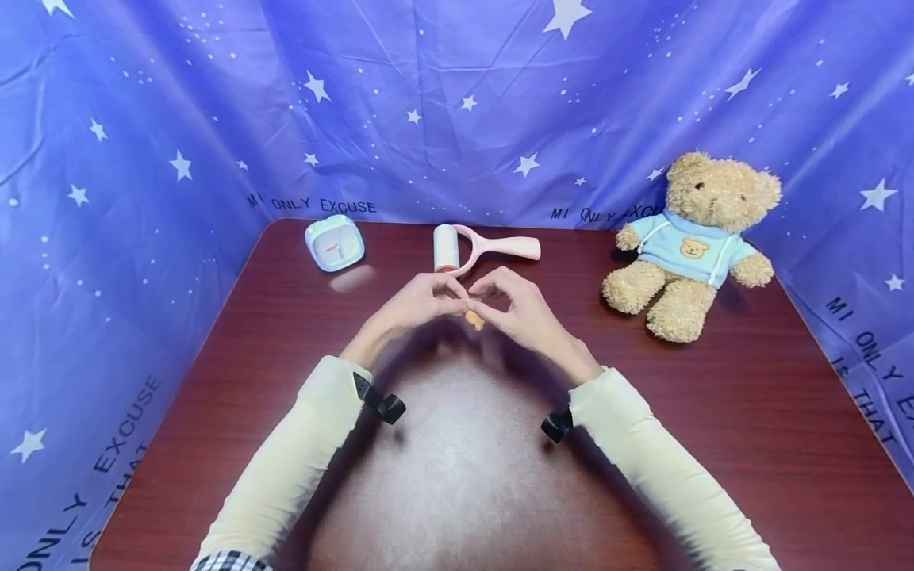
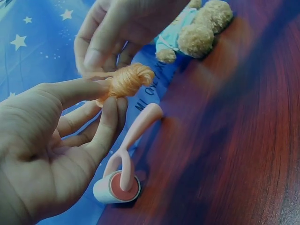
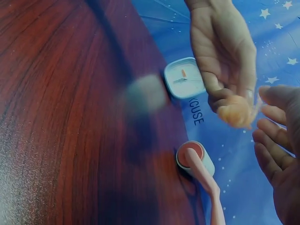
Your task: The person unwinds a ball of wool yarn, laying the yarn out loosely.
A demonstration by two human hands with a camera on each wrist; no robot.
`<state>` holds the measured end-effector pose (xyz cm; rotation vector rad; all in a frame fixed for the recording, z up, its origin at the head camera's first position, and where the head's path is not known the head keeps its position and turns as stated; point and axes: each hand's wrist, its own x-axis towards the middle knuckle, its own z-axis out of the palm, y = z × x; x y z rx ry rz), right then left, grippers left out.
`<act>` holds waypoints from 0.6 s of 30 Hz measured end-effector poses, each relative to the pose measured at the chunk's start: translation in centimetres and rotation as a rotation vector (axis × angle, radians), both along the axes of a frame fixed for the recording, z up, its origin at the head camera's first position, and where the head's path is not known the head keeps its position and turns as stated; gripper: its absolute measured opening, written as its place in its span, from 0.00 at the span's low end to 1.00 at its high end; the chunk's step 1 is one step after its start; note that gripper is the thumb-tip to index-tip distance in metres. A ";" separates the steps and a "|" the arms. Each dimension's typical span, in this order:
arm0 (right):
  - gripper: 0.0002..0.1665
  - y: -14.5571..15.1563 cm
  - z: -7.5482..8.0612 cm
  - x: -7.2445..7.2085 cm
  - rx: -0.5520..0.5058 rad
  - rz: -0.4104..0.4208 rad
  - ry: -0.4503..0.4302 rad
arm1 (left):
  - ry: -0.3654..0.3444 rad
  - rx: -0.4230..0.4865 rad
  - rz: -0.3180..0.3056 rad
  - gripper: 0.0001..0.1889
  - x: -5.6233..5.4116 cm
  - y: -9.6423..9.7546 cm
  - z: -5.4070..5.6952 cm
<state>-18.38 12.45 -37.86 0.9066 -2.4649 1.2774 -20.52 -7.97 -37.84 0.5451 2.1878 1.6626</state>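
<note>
The left hand [image 1: 432, 296] pinches orange yarn [image 2: 129, 82], its long axis toward 2 o'clock in the left wrist view; the right hand [image 1: 520, 305], farther from the bundle, pinches a strand [image 2: 97, 74] running toward 9 o'clock.

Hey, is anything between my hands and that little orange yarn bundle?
Nothing visible: your left hand pinches the orange yarn bundle directly, and your right hand is at its strand. The lint roller lies beyond them.
</note>
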 end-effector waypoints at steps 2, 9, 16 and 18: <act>0.07 -0.1 -0.1 0.0 0.008 0.009 0.020 | -0.020 0.028 -0.003 0.08 0.0 0.0 0.0; 0.04 0.5 -0.2 -0.4 -0.030 -0.103 0.035 | -0.150 0.203 -0.010 0.16 -0.1 -0.4 -0.2; 0.03 1.8 -0.3 -0.3 -0.002 -0.159 -0.038 | -0.243 0.355 0.160 0.15 -0.6 -1.0 -0.4; 0.03 2.1 -0.1 -0.3 0.003 -0.158 -0.050 | -0.241 0.363 0.203 0.14 -0.7 -1.2 -0.4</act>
